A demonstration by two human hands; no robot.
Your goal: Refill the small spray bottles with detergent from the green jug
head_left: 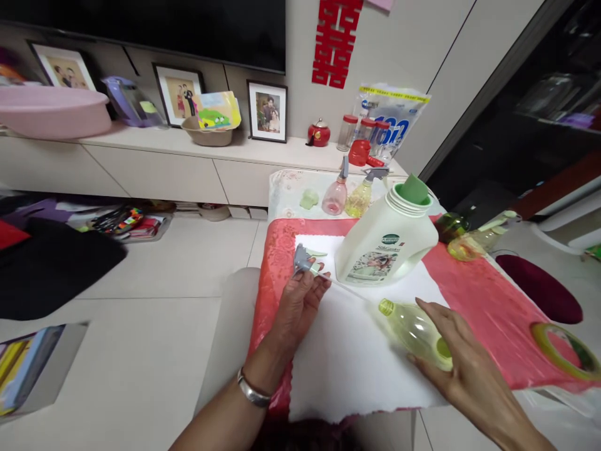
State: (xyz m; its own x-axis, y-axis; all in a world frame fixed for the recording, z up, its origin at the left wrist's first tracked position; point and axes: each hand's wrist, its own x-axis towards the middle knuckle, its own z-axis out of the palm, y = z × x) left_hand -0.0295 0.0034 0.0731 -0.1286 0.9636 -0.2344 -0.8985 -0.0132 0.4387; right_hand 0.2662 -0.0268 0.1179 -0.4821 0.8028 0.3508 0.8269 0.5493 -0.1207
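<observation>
My left hand (303, 297) pinches a grey spray nozzle (304, 260) by its collar, and the thin dip tube points right, toward the bottle's mouth. A clear yellow-green bottle (413, 329) lies tilted over the white cloth (342, 357), its open neck facing left. Around its base end is my right hand (453, 357), thumb and fingers apart on either side of it. Behind both hands stands a large white detergent jug (385, 244) with a green piece in its open mouth.
Behind the jug are a pink spray bottle (335, 195) and a yellow spray bottle (360, 197). A tape roll (539, 341) lies at the right on the red cover (488, 300). Glass jars (347, 133) stand on the cabinet.
</observation>
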